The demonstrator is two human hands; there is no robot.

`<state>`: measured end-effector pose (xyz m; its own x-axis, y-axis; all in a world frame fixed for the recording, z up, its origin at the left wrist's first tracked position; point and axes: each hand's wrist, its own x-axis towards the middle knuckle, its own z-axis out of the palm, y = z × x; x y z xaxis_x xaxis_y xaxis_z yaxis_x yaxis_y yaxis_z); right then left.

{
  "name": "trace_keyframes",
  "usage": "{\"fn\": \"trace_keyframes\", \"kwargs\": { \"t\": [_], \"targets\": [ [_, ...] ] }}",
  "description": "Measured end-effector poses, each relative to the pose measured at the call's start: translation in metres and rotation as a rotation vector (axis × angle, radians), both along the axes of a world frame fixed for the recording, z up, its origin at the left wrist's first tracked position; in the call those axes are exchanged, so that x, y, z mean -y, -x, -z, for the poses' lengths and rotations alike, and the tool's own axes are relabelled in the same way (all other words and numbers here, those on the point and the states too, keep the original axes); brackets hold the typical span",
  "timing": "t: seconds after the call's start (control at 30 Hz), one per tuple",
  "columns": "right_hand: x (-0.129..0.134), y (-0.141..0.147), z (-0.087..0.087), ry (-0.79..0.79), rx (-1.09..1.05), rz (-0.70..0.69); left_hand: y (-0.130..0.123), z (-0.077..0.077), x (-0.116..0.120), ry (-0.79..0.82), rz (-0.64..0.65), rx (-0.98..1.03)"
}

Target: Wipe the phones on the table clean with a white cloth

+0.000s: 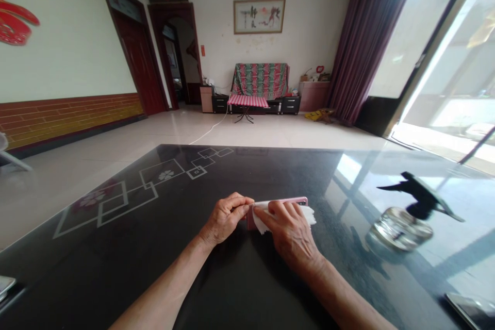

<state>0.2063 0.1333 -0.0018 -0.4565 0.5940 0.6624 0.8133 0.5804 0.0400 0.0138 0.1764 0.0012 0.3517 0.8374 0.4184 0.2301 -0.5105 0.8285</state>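
A pink smartphone (251, 223) lies on the glossy black table (185, 273), mostly covered by my hands and a tissue. My left hand (228, 219) pinches the phone's left end between thumb and fingers. With fingers curled, my right hand (290, 227) presses a white tissue (310, 215) against the phone's face. The camera corner of the phone shows at its upper right, just past my knuckles. To the right of my right hand stands a clear spray bottle (402, 229) with a black trigger head.
At the table's lower right edge lies a dark, flat device (472, 310); a pale object (5, 286) is cut off at the left edge. Beyond the table are a folding table (247, 101) with a checked cloth, a low cabinet (290, 105) and a purple curtain (359, 51).
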Motion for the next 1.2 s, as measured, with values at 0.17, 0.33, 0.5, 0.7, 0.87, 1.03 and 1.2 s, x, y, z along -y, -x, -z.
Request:
{"fn": "trace_keyframes", "kwargs": {
  "t": [0.17,0.33,0.5,0.7,0.87,1.03,1.2],
  "targets": [
    [0.007,-0.017,0.009,0.06,0.017,0.042,0.0,0.002,0.0,0.032,-0.003,0.002],
    [0.005,-0.023,-0.001,0.022,-0.016,0.112,0.0,0.004,-0.001,0.032,-0.004,0.015],
    [0.0,-0.003,-0.008,0.041,0.053,0.168,0.001,0.001,0.001,-0.006,-0.002,-0.039],
    [-0.001,-0.016,-0.004,0.025,0.069,0.341,0.002,0.005,-0.001,0.005,-0.006,-0.027],
    [-0.003,-0.044,0.001,0.008,0.01,0.467,0.002,0.005,-0.001,0.05,-0.006,0.006],
    [-0.006,-0.061,0.005,0.003,-0.025,0.553,0.001,0.004,-0.001,0.056,-0.012,0.019],
    [-0.003,-0.051,0.004,-0.002,-0.016,0.516,0.0,0.002,0.0,0.059,-0.014,0.023]
  ]
}}
